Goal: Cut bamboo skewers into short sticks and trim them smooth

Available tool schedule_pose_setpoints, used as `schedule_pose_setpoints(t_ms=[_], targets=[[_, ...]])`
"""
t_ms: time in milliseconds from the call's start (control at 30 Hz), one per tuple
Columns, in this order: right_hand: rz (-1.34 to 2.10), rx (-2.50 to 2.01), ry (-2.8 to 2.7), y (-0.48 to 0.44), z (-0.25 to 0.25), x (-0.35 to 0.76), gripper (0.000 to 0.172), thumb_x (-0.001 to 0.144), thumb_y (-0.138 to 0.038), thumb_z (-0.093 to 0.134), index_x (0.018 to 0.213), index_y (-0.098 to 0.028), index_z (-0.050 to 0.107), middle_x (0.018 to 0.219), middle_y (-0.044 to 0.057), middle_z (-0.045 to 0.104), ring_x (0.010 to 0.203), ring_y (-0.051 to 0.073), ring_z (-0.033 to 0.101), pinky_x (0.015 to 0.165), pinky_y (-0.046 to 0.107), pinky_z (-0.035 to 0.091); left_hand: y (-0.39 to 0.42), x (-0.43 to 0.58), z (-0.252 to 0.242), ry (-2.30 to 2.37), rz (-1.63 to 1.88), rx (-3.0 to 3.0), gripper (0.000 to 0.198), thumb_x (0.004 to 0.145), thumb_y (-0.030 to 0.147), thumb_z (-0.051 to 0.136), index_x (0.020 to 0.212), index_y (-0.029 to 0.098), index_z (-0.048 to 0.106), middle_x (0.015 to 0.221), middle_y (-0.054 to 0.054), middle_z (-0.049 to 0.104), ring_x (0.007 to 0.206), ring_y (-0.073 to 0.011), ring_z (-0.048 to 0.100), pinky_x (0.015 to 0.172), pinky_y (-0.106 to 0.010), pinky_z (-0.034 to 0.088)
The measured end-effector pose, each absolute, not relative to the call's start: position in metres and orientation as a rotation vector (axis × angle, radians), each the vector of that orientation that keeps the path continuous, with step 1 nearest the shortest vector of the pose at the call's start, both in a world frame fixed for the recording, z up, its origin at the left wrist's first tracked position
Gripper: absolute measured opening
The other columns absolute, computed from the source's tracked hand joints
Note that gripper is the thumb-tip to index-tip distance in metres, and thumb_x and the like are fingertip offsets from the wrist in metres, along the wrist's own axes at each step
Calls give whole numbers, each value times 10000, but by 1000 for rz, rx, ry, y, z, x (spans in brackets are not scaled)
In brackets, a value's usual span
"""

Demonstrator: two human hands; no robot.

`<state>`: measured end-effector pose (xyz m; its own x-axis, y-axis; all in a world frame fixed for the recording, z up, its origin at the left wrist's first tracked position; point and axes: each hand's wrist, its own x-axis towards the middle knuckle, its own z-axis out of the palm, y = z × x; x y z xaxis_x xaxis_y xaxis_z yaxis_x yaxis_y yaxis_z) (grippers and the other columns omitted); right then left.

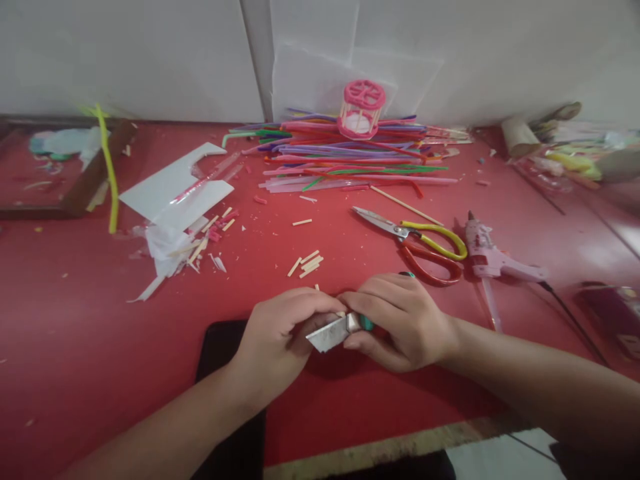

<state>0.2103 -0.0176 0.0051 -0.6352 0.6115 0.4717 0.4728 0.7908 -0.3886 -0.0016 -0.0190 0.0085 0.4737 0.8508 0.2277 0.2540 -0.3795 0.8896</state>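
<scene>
Right fingers (385, 312) grip cutter (353, 323); left fingers (315, 303), hold unclear; open room before table edge (380, 453)

At the front of the table (100, 320), the left hand (277, 327) and the right hand (405, 323) are side by side with the knife (327, 335) in the right one, short sticks (311, 265) just behind them, and scissors (400, 231) behind the right hand with the glue gun (483, 262) farther right. Behind all these, near the wall (480, 53), lies a heap of pipe cleaners (345, 160) with a cage (364, 95) on it. Left of the heap lies a board (150, 190) with scraps (167, 247) in front of it, and farther left a tray (40, 213)
</scene>
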Motion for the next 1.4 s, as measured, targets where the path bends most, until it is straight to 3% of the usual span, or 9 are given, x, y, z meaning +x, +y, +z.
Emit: schedule_pose_setpoints(t_ms=[333, 733, 1067, 1400], targets=[[322, -819, -2364, -18, 7, 211, 364, 965, -418, 463, 1032, -94, 615, 768, 82, 656, 626, 171, 589, 591, 316, 501, -18, 0, 11, 951, 864, 1881, 148, 891, 114, 563, 867, 173, 697, 776, -23, 718, 663, -118, 660, 592, -184, 489], [343, -833, -2358, -18, 6, 211, 359, 954, -416, 489, 1020, -89, 620, 748, 72, 640, 602, 166, 570, 566, 311, 487, -18, 0, 12, 945, 897, 1848, 165, 838, 62, 583, 862, 173, 702, 777, -7, 725, 674, -105, 664, 614, -167, 489], [364, -839, -2353, -18, 7, 211, 366, 966, -424, 459, 1007, -99, 621, 729, 68, 632, 591, 162, 545, 559, 306, 463, -17, -1, 11, 896, 900, 1876, 181, 888, 75, 542, 880, 180, 689, 789, -9, 710, 686, -106, 650, 628, -177, 479], [367, -797, -2300, -23, 9, 207, 327, 942, -413, 504, 955, -109, 625, 685, 48, 598, 569, 152, 510, 543, 300, 436, -18, -2, 14, 814, 957, 1948, 251, 984, 235, 475, 811, 177, 647, 692, -7, 650, 627, -108, 589, 591, -193, 460]])
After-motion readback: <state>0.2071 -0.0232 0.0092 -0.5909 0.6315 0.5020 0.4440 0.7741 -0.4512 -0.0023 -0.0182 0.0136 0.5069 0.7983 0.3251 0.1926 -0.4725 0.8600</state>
